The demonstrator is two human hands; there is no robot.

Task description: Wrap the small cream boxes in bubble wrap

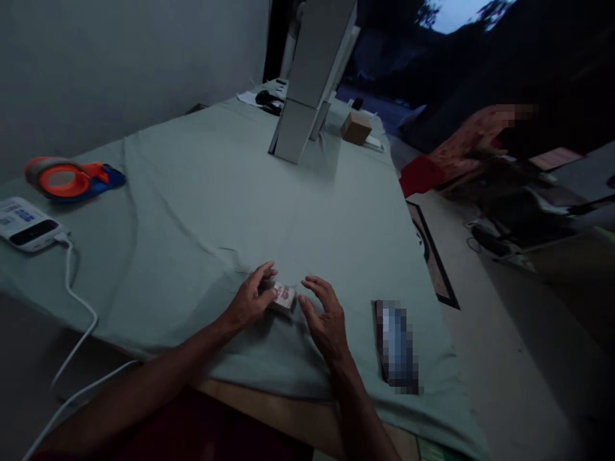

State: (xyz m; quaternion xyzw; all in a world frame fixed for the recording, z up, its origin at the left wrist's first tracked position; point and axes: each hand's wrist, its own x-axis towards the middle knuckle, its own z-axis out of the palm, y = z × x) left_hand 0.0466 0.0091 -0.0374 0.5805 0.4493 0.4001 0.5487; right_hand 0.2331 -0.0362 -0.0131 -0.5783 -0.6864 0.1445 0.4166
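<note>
A small white box with red print [285, 295], possibly a card pack, is near the front of the cloth-covered table [221, 192]. At its left end is my left hand [250, 298], the thumb against the box and the fingers curved around its far side. My right hand [327, 315] is just right of the box, with a gap between them. Its thumb and fingers are apart, with nothing in them. My left palm is hidden from view.
To the right lies a phone-like object [398, 346], blurred out. An orange and blue tape dispenser [96, 179] and a white device [29, 224] with a cable [70, 275] are at left. A grey-white upright panel [298, 121] and a cardboard box [356, 128] stand farther back. A person [473, 141] is at right.
</note>
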